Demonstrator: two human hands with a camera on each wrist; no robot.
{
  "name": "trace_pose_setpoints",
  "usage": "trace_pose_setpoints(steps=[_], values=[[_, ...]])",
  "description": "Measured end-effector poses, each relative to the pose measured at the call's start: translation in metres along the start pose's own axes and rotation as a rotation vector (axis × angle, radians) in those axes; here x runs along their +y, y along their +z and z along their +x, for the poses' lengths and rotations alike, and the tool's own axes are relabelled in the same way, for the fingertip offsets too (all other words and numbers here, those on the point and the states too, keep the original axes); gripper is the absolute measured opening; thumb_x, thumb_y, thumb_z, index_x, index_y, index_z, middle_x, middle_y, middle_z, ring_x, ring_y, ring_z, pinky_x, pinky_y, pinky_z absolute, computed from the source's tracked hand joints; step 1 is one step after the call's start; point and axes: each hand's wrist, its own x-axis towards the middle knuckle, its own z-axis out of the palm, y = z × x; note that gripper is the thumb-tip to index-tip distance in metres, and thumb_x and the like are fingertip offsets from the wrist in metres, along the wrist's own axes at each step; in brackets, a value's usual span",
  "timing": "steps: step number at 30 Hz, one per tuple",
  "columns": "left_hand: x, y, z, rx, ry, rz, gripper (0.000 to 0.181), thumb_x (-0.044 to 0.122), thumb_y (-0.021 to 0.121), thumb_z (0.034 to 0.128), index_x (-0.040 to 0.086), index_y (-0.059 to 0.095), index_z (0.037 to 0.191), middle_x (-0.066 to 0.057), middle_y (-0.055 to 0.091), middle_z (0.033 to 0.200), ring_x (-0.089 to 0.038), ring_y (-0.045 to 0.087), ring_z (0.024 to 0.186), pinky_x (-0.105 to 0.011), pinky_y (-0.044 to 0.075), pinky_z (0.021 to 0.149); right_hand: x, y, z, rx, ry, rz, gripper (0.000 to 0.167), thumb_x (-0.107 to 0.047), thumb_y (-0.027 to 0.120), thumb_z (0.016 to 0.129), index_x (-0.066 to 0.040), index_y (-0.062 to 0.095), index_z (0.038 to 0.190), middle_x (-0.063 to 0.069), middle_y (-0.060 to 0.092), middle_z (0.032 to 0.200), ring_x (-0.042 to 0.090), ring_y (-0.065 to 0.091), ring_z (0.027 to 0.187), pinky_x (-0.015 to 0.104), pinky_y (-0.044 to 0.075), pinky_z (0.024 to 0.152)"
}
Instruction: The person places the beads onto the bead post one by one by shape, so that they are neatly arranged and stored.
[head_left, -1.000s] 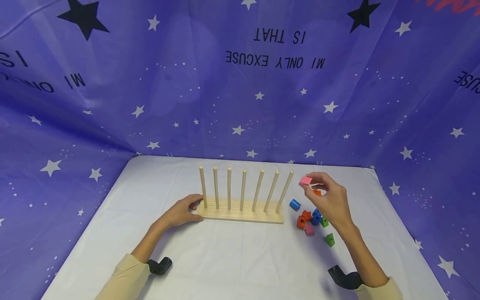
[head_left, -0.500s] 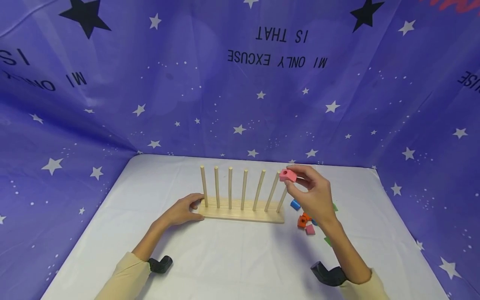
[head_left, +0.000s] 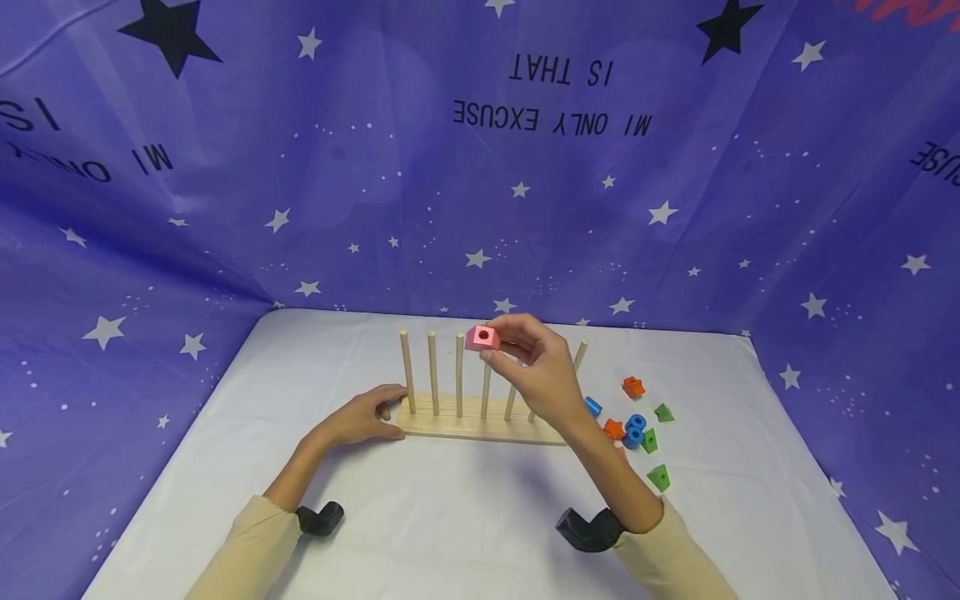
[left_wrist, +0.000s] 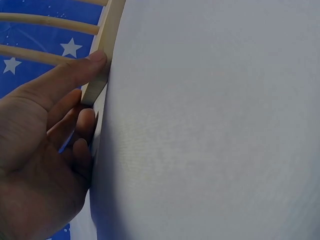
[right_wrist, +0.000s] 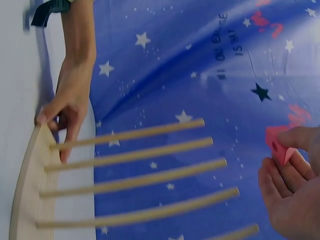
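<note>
A wooden base (head_left: 480, 429) with several upright pegs stands on the white table. My left hand (head_left: 365, 417) grips the base's left end, the thumb on the near edge in the left wrist view (left_wrist: 60, 115). Between thumb and fingers my right hand (head_left: 543, 371) pinches a pink block (head_left: 482, 337) with a round hole, raised near the top of the middle pegs. The right wrist view shows the pink block (right_wrist: 279, 145) apart from the pegs (right_wrist: 150, 156). My right hand and forearm partly cover the pegs and the base's right end.
Right of the base lie a blue cylinder (head_left: 592, 407), orange pieces (head_left: 633, 387), two blue pieces (head_left: 635, 429) and several green pieces (head_left: 659, 477). Another pink piece is mostly hidden by the right forearm. A purple star-patterned cloth (head_left: 480, 208) rises behind the table.
My right hand has carried the pink block leftward, from above the loose pieces to the middle pegs, and the block's hole has turned into view. The left hand keeps its grip on the base.
</note>
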Motion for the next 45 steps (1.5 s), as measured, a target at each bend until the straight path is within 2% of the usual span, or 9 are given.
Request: trace_pose_setpoints(steps=[9,15,21,26,31,33,39,45], values=[[-0.002,-0.002,0.002,-0.009,-0.014,-0.023,0.077,0.02,0.085,0.0795,-0.001,0.049,0.144,-0.012,0.052,0.123,-0.019,0.047,0.085,-0.036,0.04,0.077,0.005,0.037,0.021,-0.043,0.005,0.061,0.034,0.007,0.068,0.089,0.008,0.062,0.123,0.018,0.066,0.116,0.026,0.063,0.111,0.036,0.046,0.098],[-0.002,-0.002,0.0,-0.013,-0.004,-0.032,0.076,0.02,0.085,0.0798,-0.001,0.049,0.144,-0.015,0.05,0.13,-0.019,0.048,0.086,-0.036,0.04,0.079,0.009,0.058,0.032,-0.017,0.04,0.048,0.032,0.003,0.07,0.09,0.005,0.065,0.121,0.016,0.066,0.117,0.024,0.062,0.114,0.033,0.042,0.102],[-0.003,-0.002,0.0,-0.012,0.005,-0.032,0.076,0.019,0.085,0.0799,-0.002,0.05,0.143,-0.015,0.05,0.128,-0.018,0.048,0.086,-0.034,0.04,0.078,0.013,0.077,0.039,-0.008,0.004,0.023,0.032,0.003,0.07,0.09,0.005,0.065,0.121,0.017,0.066,0.118,0.025,0.061,0.117,0.031,0.04,0.104],[-0.003,-0.001,0.001,-0.015,0.004,-0.04,0.075,0.02,0.085,0.0801,0.0,0.05,0.144,-0.012,0.052,0.121,-0.019,0.046,0.085,-0.033,0.039,0.076,0.023,0.091,0.039,0.026,0.04,-0.074,0.032,-0.001,0.069,0.091,0.001,0.065,0.123,0.01,0.067,0.118,0.017,0.061,0.116,0.028,0.042,0.101],[-0.001,-0.001,0.001,-0.017,-0.021,-0.042,0.076,0.021,0.085,0.0803,0.002,0.05,0.145,-0.009,0.052,0.117,-0.02,0.046,0.086,-0.035,0.038,0.076,0.035,0.101,0.033,0.089,0.064,-0.172,0.032,-0.004,0.069,0.092,-0.001,0.065,0.123,0.008,0.068,0.113,0.013,0.058,0.097,0.03,0.045,0.087],[-0.001,-0.001,0.001,-0.018,-0.028,-0.043,0.076,0.02,0.085,0.0803,0.002,0.049,0.145,-0.009,0.052,0.114,-0.02,0.046,0.086,-0.035,0.038,0.075,0.038,0.104,0.031,0.11,0.065,-0.185,0.031,-0.005,0.069,0.092,-0.002,0.065,0.123,0.008,0.069,0.11,0.013,0.055,0.093,0.032,0.046,0.086],[0.001,-0.001,0.0,-0.017,-0.022,-0.039,0.075,0.019,0.084,0.0806,0.001,0.049,0.145,-0.009,0.053,0.114,-0.02,0.046,0.086,-0.035,0.038,0.075,0.043,0.109,0.03,0.138,0.067,-0.155,0.032,-0.003,0.066,0.094,0.0,0.062,0.125,0.01,0.067,0.109,0.014,0.058,0.098,0.033,0.046,0.094],[-0.002,0.0,0.0,-0.016,-0.001,-0.042,0.076,0.021,0.084,0.0812,0.001,0.048,0.145,-0.01,0.052,0.118,-0.018,0.047,0.086,-0.033,0.039,0.076,0.047,0.112,0.029,0.117,0.073,-0.14,0.033,0.0,0.065,0.093,0.003,0.061,0.126,0.012,0.067,0.115,0.018,0.061,0.116,0.03,0.041,0.102]])
